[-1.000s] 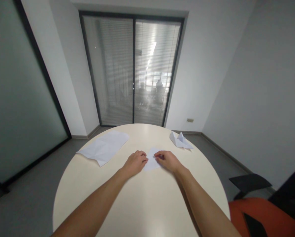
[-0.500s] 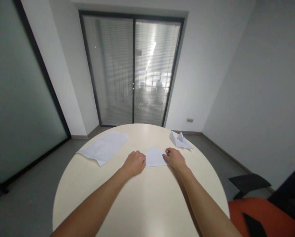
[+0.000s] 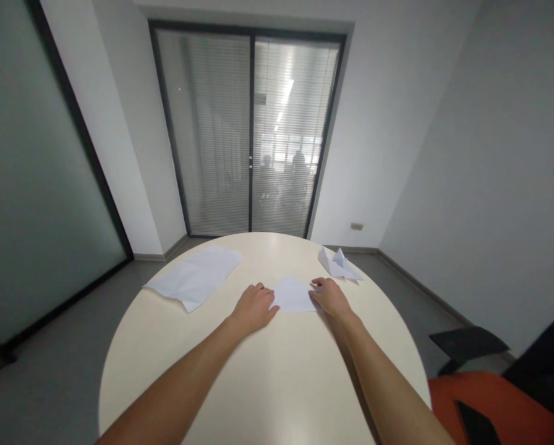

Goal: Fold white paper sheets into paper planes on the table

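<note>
A folded white sheet of paper (image 3: 294, 296) lies on the table between my hands, its far corners slanting in and its near edge straight. My left hand (image 3: 255, 306) rests at its left edge, thumb stretched apart from the fingers along the near edge. At the right edge my right hand (image 3: 331, 296) has its fingers curled, with thumb and fingertips closed on the paper; the grip is partly hidden. A folded paper boat (image 3: 338, 264) stands beyond my right hand. Farther left, a creased white sheet (image 3: 198, 275) lies spread out.
The round cream table (image 3: 268, 383) holds all the papers, and the boat sits close to its far right rim. An orange chair (image 3: 504, 405) with black armrests stands at the right. Glass doors with blinds (image 3: 203, 136) are beyond the table.
My left thumb has moved out to the right, away from the fingers. My right hand has shifted slightly rightward. The boat and the creased sheet have stayed put.
</note>
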Demonstrator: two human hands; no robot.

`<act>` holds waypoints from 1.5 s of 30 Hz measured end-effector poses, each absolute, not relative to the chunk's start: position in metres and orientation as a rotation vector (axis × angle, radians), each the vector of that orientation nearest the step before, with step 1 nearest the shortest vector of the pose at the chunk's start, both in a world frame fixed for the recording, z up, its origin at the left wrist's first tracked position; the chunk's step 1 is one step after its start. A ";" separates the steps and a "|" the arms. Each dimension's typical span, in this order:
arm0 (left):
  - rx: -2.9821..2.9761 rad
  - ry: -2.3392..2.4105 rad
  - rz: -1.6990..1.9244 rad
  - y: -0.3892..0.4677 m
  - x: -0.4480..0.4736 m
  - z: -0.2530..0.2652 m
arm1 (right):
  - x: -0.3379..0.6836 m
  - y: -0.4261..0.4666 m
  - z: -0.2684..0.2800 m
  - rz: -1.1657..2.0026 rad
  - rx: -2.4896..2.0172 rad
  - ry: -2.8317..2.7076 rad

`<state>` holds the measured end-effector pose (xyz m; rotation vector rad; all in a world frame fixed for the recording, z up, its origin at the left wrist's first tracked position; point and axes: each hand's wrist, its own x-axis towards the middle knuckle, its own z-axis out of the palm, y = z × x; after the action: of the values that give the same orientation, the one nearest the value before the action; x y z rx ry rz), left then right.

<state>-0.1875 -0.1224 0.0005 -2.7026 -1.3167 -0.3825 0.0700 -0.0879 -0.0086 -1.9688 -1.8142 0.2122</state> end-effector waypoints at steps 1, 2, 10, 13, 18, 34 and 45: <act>-2.702 -1.318 -0.380 -0.123 -0.188 0.001 | 0.070 -0.089 -0.008 0.231 -1.966 -1.808; -2.702 -1.320 -0.377 -0.123 -0.188 0.001 | 0.069 -0.090 -0.007 0.247 -1.962 -1.804; -2.660 -1.394 -0.385 -0.125 -0.188 0.002 | 0.064 -0.094 -0.006 0.192 -1.864 -1.883; -2.639 -1.426 -0.370 -0.124 -0.188 0.002 | 0.059 -0.095 -0.006 0.185 -1.806 -1.922; -2.588 -1.498 -0.368 -0.122 -0.190 -0.001 | 0.050 -0.101 -0.004 0.152 -1.726 -2.074; -2.595 -1.470 -0.321 -0.115 -0.198 -0.007 | 0.054 -0.102 -0.016 0.355 -1.525 -2.404; -2.676 -1.510 -0.388 -0.107 -0.204 -0.008 | 0.065 -0.101 -0.009 0.321 -1.390 -2.365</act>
<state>-0.2044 -0.1070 -0.0079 -2.6762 -1.5095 -0.3883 0.0653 -0.1006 -0.0091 -1.3897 -2.3653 0.3213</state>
